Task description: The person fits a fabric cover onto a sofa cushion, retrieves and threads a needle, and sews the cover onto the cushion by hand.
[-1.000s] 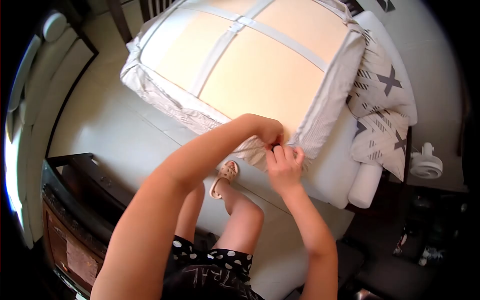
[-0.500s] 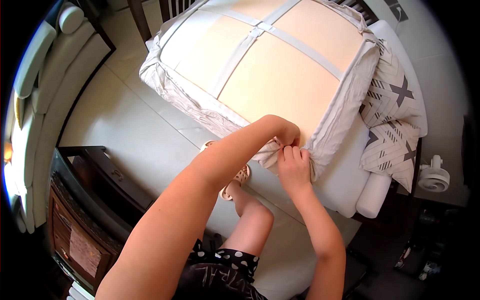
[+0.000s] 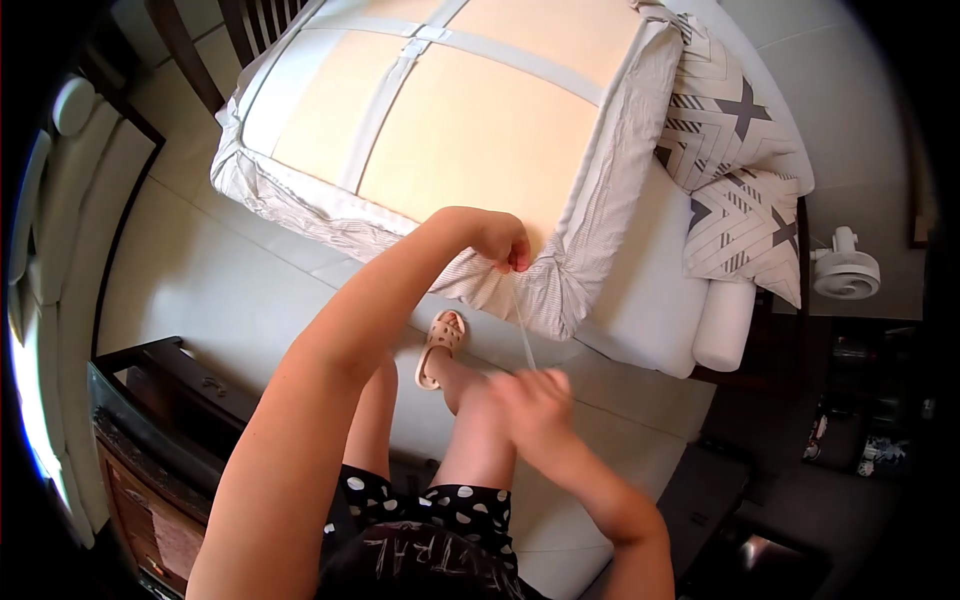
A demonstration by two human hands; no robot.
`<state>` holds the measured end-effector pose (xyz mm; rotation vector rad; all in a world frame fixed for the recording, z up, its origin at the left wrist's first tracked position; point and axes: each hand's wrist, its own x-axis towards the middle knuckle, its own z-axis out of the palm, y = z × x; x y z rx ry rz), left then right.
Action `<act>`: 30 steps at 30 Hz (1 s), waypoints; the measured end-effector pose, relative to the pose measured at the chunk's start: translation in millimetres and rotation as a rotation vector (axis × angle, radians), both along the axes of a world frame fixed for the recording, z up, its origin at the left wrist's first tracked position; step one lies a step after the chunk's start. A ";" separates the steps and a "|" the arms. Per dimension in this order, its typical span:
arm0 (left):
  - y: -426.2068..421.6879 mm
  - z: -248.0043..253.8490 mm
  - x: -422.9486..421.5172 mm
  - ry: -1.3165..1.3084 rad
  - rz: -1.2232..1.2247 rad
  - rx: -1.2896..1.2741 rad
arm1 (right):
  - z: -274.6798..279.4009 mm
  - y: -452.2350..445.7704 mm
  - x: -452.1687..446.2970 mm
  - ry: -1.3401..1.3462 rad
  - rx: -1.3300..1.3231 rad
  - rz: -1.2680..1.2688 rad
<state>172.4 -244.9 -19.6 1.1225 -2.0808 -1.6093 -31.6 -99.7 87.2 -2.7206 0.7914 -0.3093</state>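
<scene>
A cream foam mattress (image 3: 450, 150) lies with a striped fabric cover (image 3: 310, 222) gathered round its edges and pale straps (image 3: 378, 115) crossing its face. At the near corner my left hand (image 3: 508, 245) is closed, its fingers pinching the cover's gathered edge. A thin whitish cord (image 3: 526, 335) runs from that corner down to my right hand (image 3: 538, 408). My right hand, slightly blurred, is closed around the cord and holds it taut, away from the cover. The cord's lower end is hidden in the fist.
Patterned pillows (image 3: 745, 230) and a white bolster (image 3: 724, 327) lie on the right of the white bed surface. A small white fan (image 3: 846, 268) stands beyond them. Dark wooden furniture (image 3: 150, 480) is at lower left, and a pale sofa (image 3: 60, 260) is further left.
My right hand has left the cover's corner and moved down toward my knee, drawing out the cord. My left hand stays at the corner. The view has shifted, moving the mattress up and left.
</scene>
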 end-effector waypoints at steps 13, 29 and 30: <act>8.9 17.8 -4.2 -0.070 0.092 0.007 | 62.3 53.9 -111.6 -0.823 1.344 -0.924; 19.8 10.0 -12.2 -0.081 0.184 -0.148 | 41.2 199.9 -492.5 -0.254 0.792 -1.558; 20.4 14.2 -11.4 -0.118 0.178 -0.166 | 35.9 197.1 -487.5 -0.315 0.762 -1.487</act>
